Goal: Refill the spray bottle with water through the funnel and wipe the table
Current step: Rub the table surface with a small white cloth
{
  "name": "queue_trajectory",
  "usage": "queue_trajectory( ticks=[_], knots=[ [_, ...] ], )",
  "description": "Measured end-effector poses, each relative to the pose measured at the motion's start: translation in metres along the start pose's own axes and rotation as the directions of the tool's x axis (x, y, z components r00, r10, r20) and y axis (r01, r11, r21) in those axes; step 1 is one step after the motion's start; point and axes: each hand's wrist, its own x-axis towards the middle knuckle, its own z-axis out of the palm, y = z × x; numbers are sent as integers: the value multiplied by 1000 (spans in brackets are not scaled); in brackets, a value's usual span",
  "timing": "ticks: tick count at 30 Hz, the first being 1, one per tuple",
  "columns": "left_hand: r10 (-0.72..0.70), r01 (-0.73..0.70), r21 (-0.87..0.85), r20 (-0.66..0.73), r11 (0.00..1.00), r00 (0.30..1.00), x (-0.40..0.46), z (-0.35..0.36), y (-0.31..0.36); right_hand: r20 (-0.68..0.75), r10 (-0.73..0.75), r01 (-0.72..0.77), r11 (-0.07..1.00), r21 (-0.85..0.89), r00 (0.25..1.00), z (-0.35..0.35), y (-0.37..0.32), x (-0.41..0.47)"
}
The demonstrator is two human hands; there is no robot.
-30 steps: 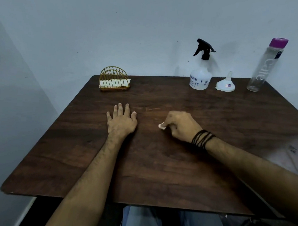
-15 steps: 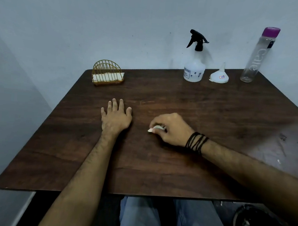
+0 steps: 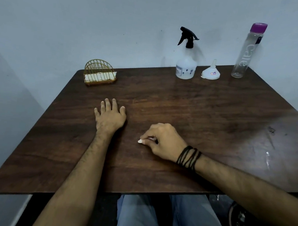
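A: Task items first. Bottle (image 3: 186, 65) stands far right on the desk (image 3: 181, 106), black trigger head on, against the wall. Funnel (image 3: 210, 73) sits mouth-down just right of it, then a tall water bottle (image 3: 247, 51) with a purple cap at the far right corner.

B: All three upright and parked out of the wiping zone, I'd guess. Hands?

A: Right hand (image 3: 163, 143) near centre, fingers curled, pinching a small white wad (image 3: 140, 141) against the desk. Looks like tissue, too small to be sure. Left hand (image 3: 110, 115) lies flat, fingers straight, palm down to its left, holding nothing; likely bracing.

B: So wiping stage, not refilling?

A: My read, yes. Wet streaks (image 3: 267, 159) show at the right edge, well apart from the wad.

B: Any text?

A: Water bottle reads "Care", running vertically. Funnel has a small red-and-white sticker, unreadable. Spray bottle has a label and small dark prints, unreadable.

B: Anything else?

A: Gold wire holder (image 3: 99, 73) far left, with white napkins. Black cords (image 3: 188, 157) on the right wrist.
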Motion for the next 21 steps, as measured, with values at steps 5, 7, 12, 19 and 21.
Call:
queue_trajectory(
  ticks=[5, 7, 12, 19, 21],
  knots=[
    [23, -23, 13, 15, 1000, 1000, -2, -2, -3, -130, 185, -199, 974, -108, 974, -25, 60, 24],
    [26, -26, 11, 13, 1000, 1000, -2, -1, -3, -191, 339, -365, 923, -123, 921, -49, 95, 28],
    [24, -24, 20, 15, 1000, 1000, -1, 1, -1, -233, 434, -465, 880, -98, 870, -68, 121, 12],
    [-18, 18, 17, 39, 1000, 999, 1, 0, 19, -60, 168, -173, 982, -77, 984, -25, 40, 1],
    [-8, 8, 17, 46, 1000, 999, 1, 0, 24, -49, 166, -168, 985, -45, 985, -19, 38, 21]
  ],
)
